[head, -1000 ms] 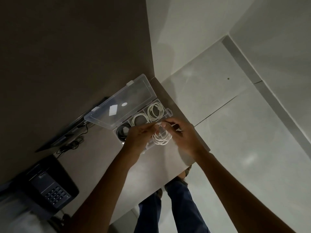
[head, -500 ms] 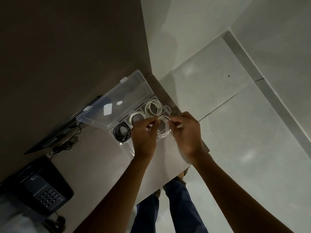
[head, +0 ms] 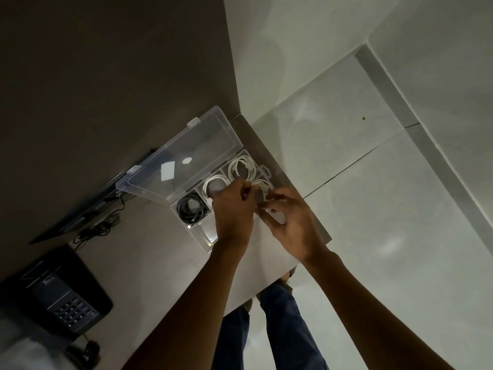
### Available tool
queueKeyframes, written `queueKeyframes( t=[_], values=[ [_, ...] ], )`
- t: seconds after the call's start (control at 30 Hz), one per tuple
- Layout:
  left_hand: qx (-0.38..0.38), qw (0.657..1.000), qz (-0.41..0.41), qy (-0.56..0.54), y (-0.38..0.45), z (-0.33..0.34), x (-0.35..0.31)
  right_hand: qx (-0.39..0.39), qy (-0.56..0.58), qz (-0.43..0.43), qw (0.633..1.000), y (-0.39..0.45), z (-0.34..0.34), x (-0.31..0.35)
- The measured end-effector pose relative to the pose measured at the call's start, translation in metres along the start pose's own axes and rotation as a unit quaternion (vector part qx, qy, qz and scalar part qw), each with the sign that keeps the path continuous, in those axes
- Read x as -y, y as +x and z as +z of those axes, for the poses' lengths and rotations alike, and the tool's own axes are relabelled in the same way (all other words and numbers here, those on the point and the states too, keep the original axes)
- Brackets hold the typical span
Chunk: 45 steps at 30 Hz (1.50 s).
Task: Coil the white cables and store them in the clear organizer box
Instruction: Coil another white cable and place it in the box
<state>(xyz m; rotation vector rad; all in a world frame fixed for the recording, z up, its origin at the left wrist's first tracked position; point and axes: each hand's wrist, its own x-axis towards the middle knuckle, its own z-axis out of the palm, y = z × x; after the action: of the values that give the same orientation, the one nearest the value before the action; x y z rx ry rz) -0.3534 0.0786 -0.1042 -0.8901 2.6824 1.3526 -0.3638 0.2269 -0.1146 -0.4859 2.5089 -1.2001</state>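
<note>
- Clear organizer box [head: 262, 170], lid [head: 184, 156] open, sits near the surface's [head: 149, 249] right edge, at the far corner.
- Left hand [head: 233, 209] and right hand [head: 292, 222] meet over the box's near-right compartment, fingers pinched on a white cable coil [head: 262, 184].
- Two white coils [head: 240, 168] and a black coil [head: 190, 208] fill the far compartments.
- Bare surface lies near the hands; a telephone [head: 57, 292] sits far left.

A clear, glossy plastic organizer box [head: 205, 237] with a see-through hinged lid [head: 186, 156] sits on a smooth, matt pale desk [head: 149, 263]. Thin white cables [head: 241, 166] have a smooth rubbery sheath. The floor's large pale tiles [head: 373, 209] shine glossily. Trouser legs of blue denim cloth [head: 282, 329] look matt.
</note>
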Motion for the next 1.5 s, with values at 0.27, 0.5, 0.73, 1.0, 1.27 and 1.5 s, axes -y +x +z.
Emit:
queueKeyframes(
  t=[0.27, 0.5, 0.73, 1.0, 1.27, 1.5],
  values=[
    [0.013, 0.999, 0.024, 0.038, -0.005, -0.003, 0.002, 0.013, -0.004, 0.039, 0.999, 0.001, -0.003, 0.012],
    [0.030, 0.987, 0.100, 0.119, -0.010, -0.011, 0.004, -0.057, -0.006, 0.169, 0.984, 0.009, 0.017, 0.028],
    [0.049, 0.972, 0.175, 0.149, -0.001, -0.015, 0.015, -0.078, 0.063, 0.221, 0.970, 0.012, 0.010, 0.018],
    [0.063, 0.958, 0.183, 0.213, 0.000, -0.011, 0.021, -0.112, 0.070, 0.211, 0.969, 0.002, 0.000, 0.013],
    [0.060, 0.946, 0.154, 0.278, -0.012, -0.013, 0.015, -0.141, 0.061, 0.262, 0.953, 0.010, 0.005, 0.020],
    [0.033, 0.969, 0.123, 0.214, -0.017, -0.017, 0.022, -0.131, 0.050, 0.209, 0.968, 0.008, 0.007, 0.014]
  ],
)
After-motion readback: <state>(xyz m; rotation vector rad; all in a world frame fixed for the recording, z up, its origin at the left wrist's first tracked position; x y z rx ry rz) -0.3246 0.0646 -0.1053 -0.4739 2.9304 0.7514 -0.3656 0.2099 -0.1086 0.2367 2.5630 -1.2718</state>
